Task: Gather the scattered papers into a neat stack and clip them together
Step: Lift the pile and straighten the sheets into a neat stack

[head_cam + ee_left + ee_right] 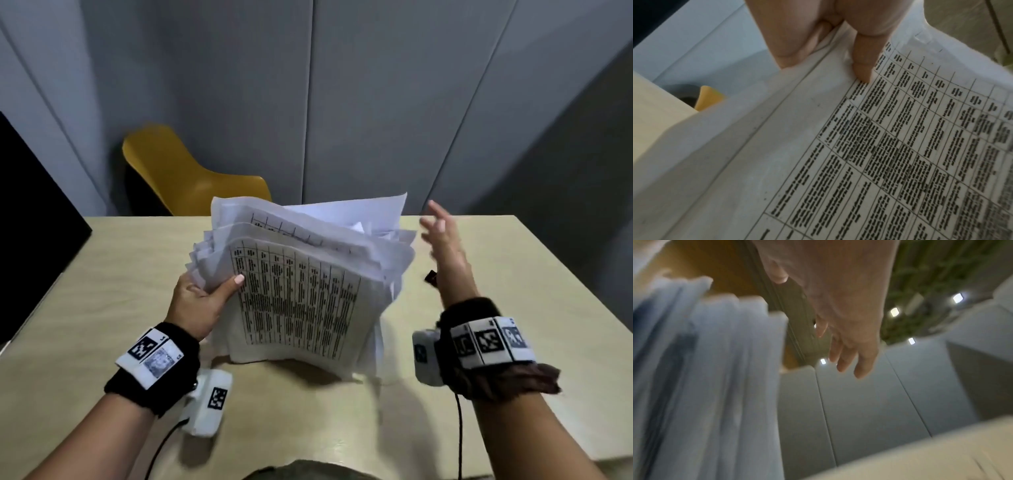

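L hand (198, 301) is pinching papers (301, 294) at left edge, standing them on worktop (513, 267) to square edges, prob. R hand (443, 240) is hovering beside, grip slack, empty. Clip (431, 276) is lying behind R wrist.

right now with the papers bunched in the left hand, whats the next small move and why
Probably bring the open right hand onto the right edge of the uneven white printed paper bundle to square it; the left hand alone grips it upright on the beige table, sheets fanned out.
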`<state>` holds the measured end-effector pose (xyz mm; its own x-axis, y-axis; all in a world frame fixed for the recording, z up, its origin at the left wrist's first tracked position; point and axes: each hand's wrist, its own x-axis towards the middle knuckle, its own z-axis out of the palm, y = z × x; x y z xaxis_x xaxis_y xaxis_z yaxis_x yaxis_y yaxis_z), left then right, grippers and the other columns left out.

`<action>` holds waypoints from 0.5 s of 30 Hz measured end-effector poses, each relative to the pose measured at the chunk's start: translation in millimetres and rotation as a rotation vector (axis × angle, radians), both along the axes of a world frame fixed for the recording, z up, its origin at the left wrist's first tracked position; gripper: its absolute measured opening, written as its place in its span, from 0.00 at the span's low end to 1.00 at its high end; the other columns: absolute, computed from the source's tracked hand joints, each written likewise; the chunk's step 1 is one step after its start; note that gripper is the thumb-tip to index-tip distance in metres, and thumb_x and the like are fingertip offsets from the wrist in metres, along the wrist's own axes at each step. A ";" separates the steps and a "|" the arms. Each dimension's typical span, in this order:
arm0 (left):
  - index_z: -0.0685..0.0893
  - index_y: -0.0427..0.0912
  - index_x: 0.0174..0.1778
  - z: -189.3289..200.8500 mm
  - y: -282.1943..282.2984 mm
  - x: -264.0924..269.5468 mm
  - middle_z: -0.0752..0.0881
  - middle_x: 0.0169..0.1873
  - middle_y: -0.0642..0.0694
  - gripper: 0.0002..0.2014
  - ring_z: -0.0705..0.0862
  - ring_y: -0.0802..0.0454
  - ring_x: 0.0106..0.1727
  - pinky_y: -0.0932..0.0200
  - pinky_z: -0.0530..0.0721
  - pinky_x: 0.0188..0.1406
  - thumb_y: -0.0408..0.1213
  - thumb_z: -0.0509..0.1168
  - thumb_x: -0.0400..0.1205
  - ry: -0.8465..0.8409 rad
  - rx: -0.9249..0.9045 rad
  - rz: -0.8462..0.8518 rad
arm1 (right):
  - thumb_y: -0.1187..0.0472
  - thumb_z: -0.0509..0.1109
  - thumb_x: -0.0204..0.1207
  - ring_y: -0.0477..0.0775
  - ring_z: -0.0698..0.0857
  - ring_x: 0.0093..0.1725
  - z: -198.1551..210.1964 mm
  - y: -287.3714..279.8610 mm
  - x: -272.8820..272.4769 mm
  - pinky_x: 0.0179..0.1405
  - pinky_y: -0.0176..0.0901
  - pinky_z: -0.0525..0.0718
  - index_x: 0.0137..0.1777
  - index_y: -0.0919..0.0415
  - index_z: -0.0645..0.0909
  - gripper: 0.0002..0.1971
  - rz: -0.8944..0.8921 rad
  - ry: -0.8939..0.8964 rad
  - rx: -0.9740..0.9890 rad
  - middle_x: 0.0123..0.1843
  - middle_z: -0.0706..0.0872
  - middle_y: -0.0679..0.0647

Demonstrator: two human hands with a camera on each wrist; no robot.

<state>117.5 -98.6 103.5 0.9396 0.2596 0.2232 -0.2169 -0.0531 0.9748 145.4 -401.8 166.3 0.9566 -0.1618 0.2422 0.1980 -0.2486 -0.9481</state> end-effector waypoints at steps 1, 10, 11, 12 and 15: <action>0.83 0.51 0.44 -0.4 2.1 -1.8 0.90 0.36 0.59 0.12 0.87 0.62 0.42 0.75 0.83 0.35 0.26 0.68 0.75 0.008 0.005 0.001 | 0.13 0.54 0.43 0.53 0.65 0.79 -13.6 -1.7 1.9 0.75 0.50 0.61 0.77 0.50 0.62 0.62 0.057 0.195 0.129 0.78 0.68 0.52; 0.87 0.41 0.52 8.9 -8.3 -2.6 0.88 0.36 0.60 0.11 0.86 0.60 0.41 0.79 0.81 0.34 0.25 0.67 0.76 0.016 0.035 0.021 | 0.51 0.84 0.48 0.44 0.88 0.54 -66.2 12.5 -4.4 0.50 0.36 0.85 0.63 0.60 0.75 0.40 0.453 0.219 0.263 0.50 0.91 0.46; 0.90 0.48 0.47 10.7 -9.3 -4.8 0.89 0.33 0.62 0.16 0.87 0.65 0.40 0.78 0.81 0.36 0.22 0.66 0.76 -0.006 0.028 -0.046 | 0.54 0.86 0.42 0.46 0.88 0.52 -66.1 12.1 -4.1 0.49 0.39 0.86 0.60 0.60 0.77 0.42 0.444 0.207 0.237 0.49 0.91 0.48; 0.92 0.56 0.40 9.0 -6.8 -6.0 0.89 0.31 0.65 0.23 0.87 0.69 0.39 0.79 0.81 0.37 0.19 0.66 0.75 -0.017 0.034 -0.128 | 0.57 0.85 0.40 0.47 0.88 0.51 -67.1 11.2 -3.8 0.49 0.42 0.86 0.56 0.58 0.80 0.38 0.432 0.181 0.229 0.47 0.91 0.48; 0.90 0.66 0.35 15.6 0.1 -9.1 0.90 0.35 0.66 0.20 0.87 0.70 0.42 0.76 0.83 0.42 0.30 0.79 0.64 0.004 0.015 -0.372 | 0.66 0.82 0.47 0.51 0.88 0.52 -67.3 6.8 -5.8 0.51 0.49 0.87 0.53 0.59 0.82 0.30 0.492 0.221 0.243 0.47 0.91 0.50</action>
<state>108.4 -98.4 119.1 0.9699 -0.1026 0.2207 -0.2204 0.0143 0.9753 139.6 -395.0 99.0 0.9569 0.2877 0.0405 0.0267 0.0518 -0.9983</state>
